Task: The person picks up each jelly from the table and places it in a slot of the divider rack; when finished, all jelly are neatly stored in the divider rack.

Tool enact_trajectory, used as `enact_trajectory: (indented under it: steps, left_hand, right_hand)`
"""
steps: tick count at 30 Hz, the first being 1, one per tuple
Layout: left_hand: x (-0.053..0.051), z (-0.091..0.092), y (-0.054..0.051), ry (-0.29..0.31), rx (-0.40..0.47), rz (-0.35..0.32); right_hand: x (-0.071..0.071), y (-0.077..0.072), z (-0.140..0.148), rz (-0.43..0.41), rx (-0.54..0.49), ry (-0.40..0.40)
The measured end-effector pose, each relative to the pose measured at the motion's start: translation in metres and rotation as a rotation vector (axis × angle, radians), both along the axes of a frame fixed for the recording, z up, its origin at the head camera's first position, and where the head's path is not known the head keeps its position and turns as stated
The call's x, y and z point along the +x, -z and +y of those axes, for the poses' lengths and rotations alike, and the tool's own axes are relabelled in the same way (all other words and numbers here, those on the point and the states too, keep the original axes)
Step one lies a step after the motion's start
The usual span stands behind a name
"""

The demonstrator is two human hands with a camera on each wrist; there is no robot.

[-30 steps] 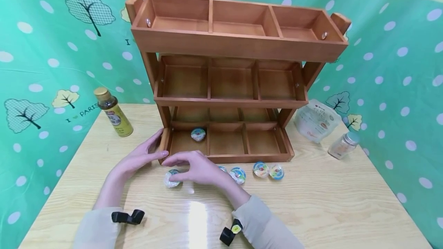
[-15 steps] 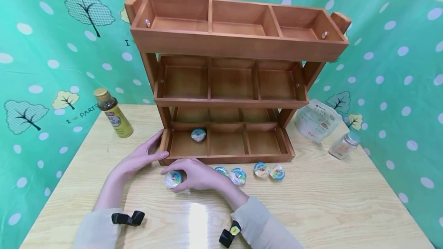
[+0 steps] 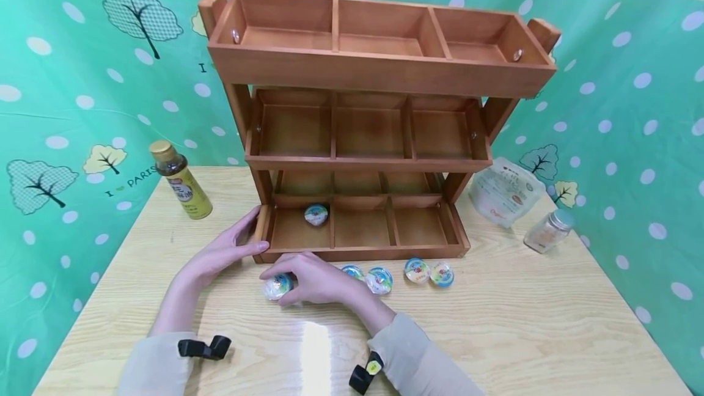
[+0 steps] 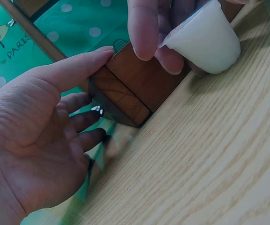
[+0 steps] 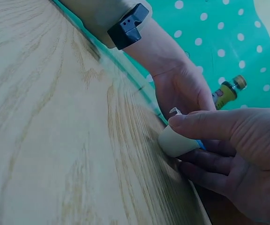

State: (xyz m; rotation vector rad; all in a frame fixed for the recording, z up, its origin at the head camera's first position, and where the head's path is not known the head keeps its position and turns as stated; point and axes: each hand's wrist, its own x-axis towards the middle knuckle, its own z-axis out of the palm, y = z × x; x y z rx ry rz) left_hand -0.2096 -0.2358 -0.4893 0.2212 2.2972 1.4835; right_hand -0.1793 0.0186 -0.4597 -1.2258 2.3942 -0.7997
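At the lower left corner of the brown wooden rack (image 3: 382, 72), the left hand (image 3: 222, 252) rests against its bottom tray (image 3: 363, 253). The left wrist view shows the thumb of this hand (image 4: 36, 112) touching the tray's corner (image 4: 125, 96), with the other fingers loosely bent beside it. A small white cup (image 3: 276, 286) with a printed lid is between the thumb and fingers of the right hand (image 3: 319, 280), just in front of the tray. From the right wrist, the cup (image 5: 175, 143) appears tilted, and the right hand (image 5: 252, 150) pinches it.
One similar cup (image 3: 316, 214) lies in the tray's left compartment. Several more, among them one (image 3: 379, 280) and another (image 3: 416, 271), lie in front of the rack. A yellow-labelled bottle (image 3: 189, 191) stands left; a pouch (image 3: 506, 191) and a jar (image 3: 548, 232) are right.
The right hand has shifted slightly toward the front edge and its fingers have come round the cup at the left. The left hand stays against the rack.
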Motion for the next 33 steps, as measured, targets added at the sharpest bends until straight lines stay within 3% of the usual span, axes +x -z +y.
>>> enact_trajectory:
  steps: [4, 9, 15, 23, 33]
  left_hand:
    - [0.000, 0.000, 0.000, 0.002, -0.007, -0.001]
    - [0.001, 0.000, 0.002, 0.007, 0.015, 0.000]
    - [0.002, -0.002, 0.005, 0.007, 0.055, -0.006]
    - [-0.003, 0.001, 0.005, 0.014, 0.029, -0.010]
    - [-0.002, 0.000, 0.002, 0.015, 0.051, -0.006]
  right_hand:
    - [0.002, -0.009, 0.005, -0.001, -0.007, -0.004]
    - [0.000, -0.027, 0.016, -0.017, -0.102, 0.043]
    - [-0.014, -0.038, 0.018, 0.004, -0.187, 0.108]
    - [-0.043, -0.034, 0.014, 0.053, -0.162, 0.214]
    - [-0.069, -0.027, -0.003, 0.086, -0.063, 0.257]
